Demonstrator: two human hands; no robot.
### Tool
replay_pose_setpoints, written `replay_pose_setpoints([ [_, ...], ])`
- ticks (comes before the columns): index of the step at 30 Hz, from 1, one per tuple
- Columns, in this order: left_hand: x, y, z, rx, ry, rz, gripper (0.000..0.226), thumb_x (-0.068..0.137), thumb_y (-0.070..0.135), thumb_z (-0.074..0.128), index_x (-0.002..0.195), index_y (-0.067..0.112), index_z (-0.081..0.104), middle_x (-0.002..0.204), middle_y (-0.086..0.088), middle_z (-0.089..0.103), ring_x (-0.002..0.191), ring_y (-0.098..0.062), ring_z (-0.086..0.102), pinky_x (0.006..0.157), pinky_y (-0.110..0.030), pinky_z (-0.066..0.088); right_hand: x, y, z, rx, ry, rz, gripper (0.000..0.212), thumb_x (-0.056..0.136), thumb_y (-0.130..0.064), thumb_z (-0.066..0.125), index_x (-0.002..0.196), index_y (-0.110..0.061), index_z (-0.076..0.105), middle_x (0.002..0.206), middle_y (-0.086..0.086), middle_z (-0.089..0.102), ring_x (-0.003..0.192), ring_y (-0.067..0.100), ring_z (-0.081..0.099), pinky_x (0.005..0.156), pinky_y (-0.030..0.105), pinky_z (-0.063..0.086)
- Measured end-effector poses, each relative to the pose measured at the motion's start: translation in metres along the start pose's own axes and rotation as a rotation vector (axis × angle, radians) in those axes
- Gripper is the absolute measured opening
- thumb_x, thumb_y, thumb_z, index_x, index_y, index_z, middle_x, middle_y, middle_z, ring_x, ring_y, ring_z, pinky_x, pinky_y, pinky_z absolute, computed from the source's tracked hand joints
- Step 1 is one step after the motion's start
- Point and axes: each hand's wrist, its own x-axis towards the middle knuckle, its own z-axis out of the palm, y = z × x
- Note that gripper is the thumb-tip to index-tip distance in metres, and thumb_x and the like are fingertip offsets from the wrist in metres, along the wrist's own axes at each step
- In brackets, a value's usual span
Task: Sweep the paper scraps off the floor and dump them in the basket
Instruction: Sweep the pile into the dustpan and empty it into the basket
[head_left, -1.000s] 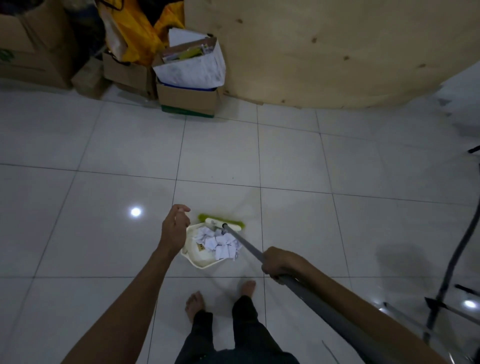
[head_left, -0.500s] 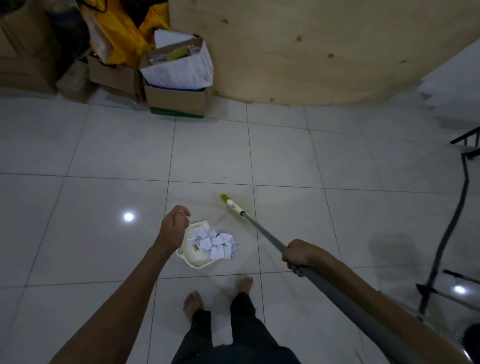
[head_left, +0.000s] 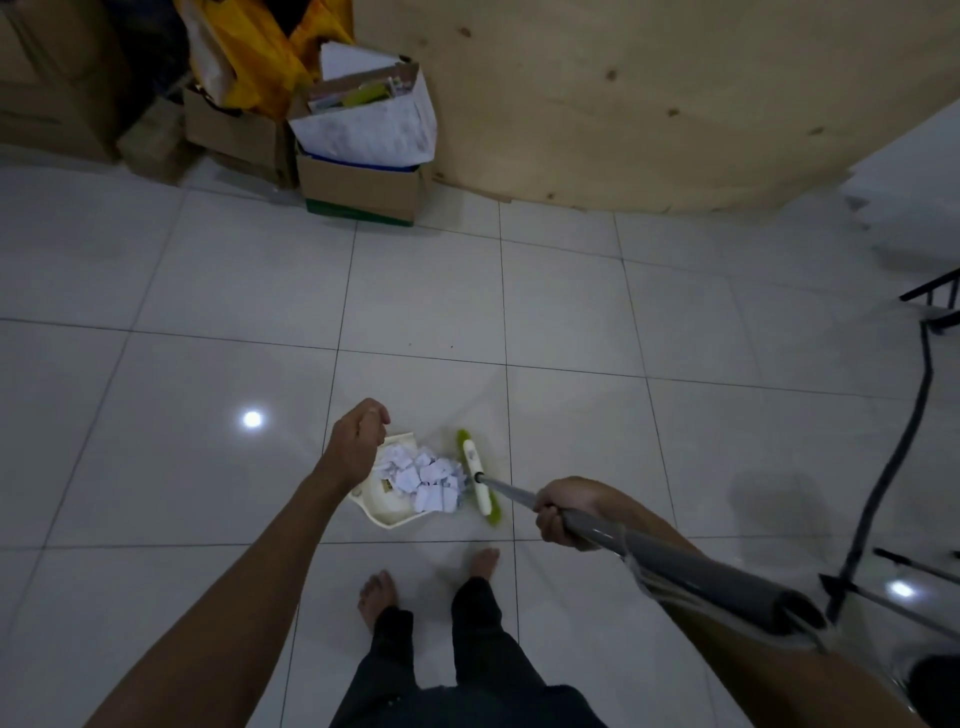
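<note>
White paper scraps (head_left: 423, 475) lie heaped in a cream dustpan (head_left: 387, 512) on the tiled floor in front of my bare feet. My left hand (head_left: 357, 441) hovers over the pan's back left edge with its fingers curled, as if round an upright handle hidden beneath it. My right hand (head_left: 563, 512) grips the grey pole of the broom (head_left: 675, 571). The broom's green and white head (head_left: 478, 475) stands against the right side of the pile. No basket is clearly in view.
Cardboard boxes (head_left: 363, 192), one stuffed with papers, and a yellow bag (head_left: 260, 57) stand at the back left against a plywood panel (head_left: 649, 93). A black metal stand with a cable (head_left: 883, 488) rises at the right edge.
The broom head swung from beyond the dustpan round to the right side of the scrap pile. My right hand drew back toward me. My left hand stayed over the pan.
</note>
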Motion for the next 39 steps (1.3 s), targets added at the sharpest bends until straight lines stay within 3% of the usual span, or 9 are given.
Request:
replay_pose_setpoints([
  [9,-0.004,0.002,0.006,0.016,0.008,0.015,0.043,0.077,0.041,0.025,0.078,0.007,0.051,0.064,-0.003,0.048,0.061,-0.018,0.045,0.061,-0.029,0.038,-0.012,-0.010,0.023,0.034,-0.142,0.020,0.039,0.097,-0.013,0.035,0.058,-0.010,0.041,0.037,-0.002,0.039,0.024,0.006,0.036,0.026,0.014,0.033],
  [14,-0.007,0.003,-0.001,-0.007,0.023,0.008,0.036,0.074,0.041,0.027,0.072,0.014,0.049,0.062,-0.005,0.047,0.059,-0.020,0.043,0.061,-0.030,0.037,-0.028,-0.009,0.013,-0.047,-0.090,-0.015,0.028,0.098,-0.012,0.034,0.071,-0.011,0.039,0.037,-0.004,0.039,0.025,0.005,0.035,0.027,0.012,0.031],
  [19,-0.009,0.009,-0.013,-0.013,0.054,-0.003,0.040,0.073,0.042,0.027,0.074,0.010,0.049,0.061,-0.006,0.046,0.060,-0.020,0.043,0.061,-0.030,0.037,-0.049,-0.001,-0.008,-0.152,0.015,-0.063,0.029,0.098,-0.011,0.037,0.069,-0.011,0.040,0.037,-0.004,0.040,0.025,0.005,0.034,0.026,0.013,0.030],
  [23,-0.011,0.012,-0.020,-0.024,0.104,-0.033,0.028,0.079,0.029,0.030,0.074,0.008,0.049,0.062,-0.007,0.046,0.059,-0.020,0.043,0.058,-0.029,0.037,-0.044,0.000,-0.015,-0.237,0.110,-0.138,0.023,0.097,-0.006,0.039,0.074,-0.008,0.042,0.045,-0.001,0.042,0.025,0.006,0.034,0.027,0.014,0.029],
  [28,-0.014,0.012,-0.022,-0.001,0.196,-0.068,0.034,0.079,0.028,0.029,0.080,0.002,0.052,0.066,-0.010,0.050,0.061,-0.019,0.046,0.059,-0.026,0.038,-0.005,-0.003,0.005,-0.385,0.222,-0.223,0.010,0.093,-0.004,0.044,0.086,-0.001,0.050,0.056,0.004,0.045,0.036,0.011,0.041,0.037,0.019,0.035],
  [32,-0.022,0.004,-0.024,0.024,0.206,-0.040,0.044,0.079,0.037,0.028,0.083,0.002,0.053,0.066,-0.011,0.051,0.061,-0.019,0.048,0.057,-0.027,0.039,0.015,-0.001,0.038,-0.403,0.183,-0.279,0.009,0.091,0.000,0.043,0.096,0.004,0.049,0.058,0.010,0.050,0.038,0.014,0.046,0.041,0.022,0.039],
  [39,-0.031,-0.010,-0.033,0.011,0.242,-0.041,0.044,0.079,0.038,0.025,0.082,0.004,0.053,0.064,-0.009,0.051,0.061,-0.020,0.048,0.059,-0.028,0.039,0.009,0.005,0.077,-0.349,0.055,-0.178,0.017,0.092,-0.004,0.042,0.076,-0.003,0.047,0.044,0.003,0.043,0.028,0.010,0.038,0.036,0.015,0.033],
])
